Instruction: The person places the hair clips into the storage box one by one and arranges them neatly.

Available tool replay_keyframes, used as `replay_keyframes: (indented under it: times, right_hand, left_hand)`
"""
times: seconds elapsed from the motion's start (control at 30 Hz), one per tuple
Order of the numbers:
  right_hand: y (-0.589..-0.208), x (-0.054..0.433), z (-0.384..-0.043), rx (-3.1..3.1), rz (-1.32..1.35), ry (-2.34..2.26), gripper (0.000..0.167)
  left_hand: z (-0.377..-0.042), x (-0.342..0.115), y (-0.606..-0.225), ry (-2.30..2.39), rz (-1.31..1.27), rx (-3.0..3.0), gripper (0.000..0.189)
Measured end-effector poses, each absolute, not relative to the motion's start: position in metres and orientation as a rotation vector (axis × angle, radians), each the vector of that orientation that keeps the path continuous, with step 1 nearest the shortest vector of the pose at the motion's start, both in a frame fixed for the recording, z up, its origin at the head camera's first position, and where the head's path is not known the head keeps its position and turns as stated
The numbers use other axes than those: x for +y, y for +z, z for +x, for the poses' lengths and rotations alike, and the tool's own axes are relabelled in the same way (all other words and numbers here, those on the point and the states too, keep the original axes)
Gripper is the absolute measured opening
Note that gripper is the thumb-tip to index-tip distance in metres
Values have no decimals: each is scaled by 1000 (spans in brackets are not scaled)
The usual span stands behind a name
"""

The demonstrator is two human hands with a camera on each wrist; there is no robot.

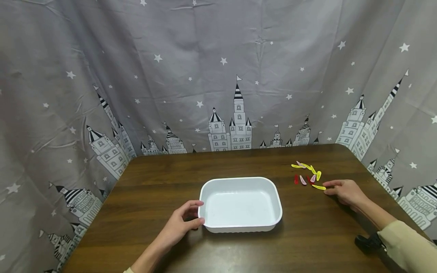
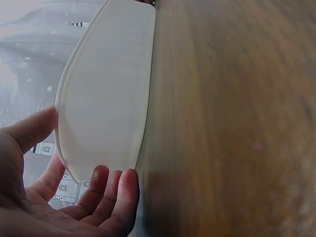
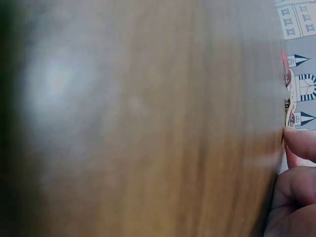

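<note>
A white rectangular tray (image 1: 243,228) stands on the wooden table. My left hand (image 1: 181,223) holds its left end, thumb and forefinger on the rim; in the left wrist view the other fingers curl beside the tray wall (image 2: 106,89). Over on the right, my right hand (image 1: 346,193) pinches the end of a yellow hair clip (image 1: 319,187) between thumb and forefinger. That clip lies low at the tabletop. Just beyond it are more snap clips: yellow (image 1: 319,175), pink (image 1: 302,180) and red (image 1: 296,179). The right wrist view shows the fingertips and clips only at its edge.
The dark wooden table (image 1: 164,178) runs back to a grey curtain (image 1: 191,76) printed with castles and stars. A black device (image 1: 368,242) sits at my right wrist, beside the pale sleeve (image 1: 406,242).
</note>
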State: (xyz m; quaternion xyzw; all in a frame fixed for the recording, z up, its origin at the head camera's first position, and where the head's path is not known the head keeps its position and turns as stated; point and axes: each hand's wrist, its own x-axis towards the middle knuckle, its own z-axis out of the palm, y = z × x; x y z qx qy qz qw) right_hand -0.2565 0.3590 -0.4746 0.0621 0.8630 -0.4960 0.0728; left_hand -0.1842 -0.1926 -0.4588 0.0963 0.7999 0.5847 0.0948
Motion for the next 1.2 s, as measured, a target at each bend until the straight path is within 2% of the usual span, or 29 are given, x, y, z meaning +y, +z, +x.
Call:
replay_keyframes:
  times: [1.2]
  right_hand:
    - [-476, 359, -255, 2671, 175, -1422, 36]
  left_hand:
    - [-185, -193, -461, 1730, 303, 2394, 47]
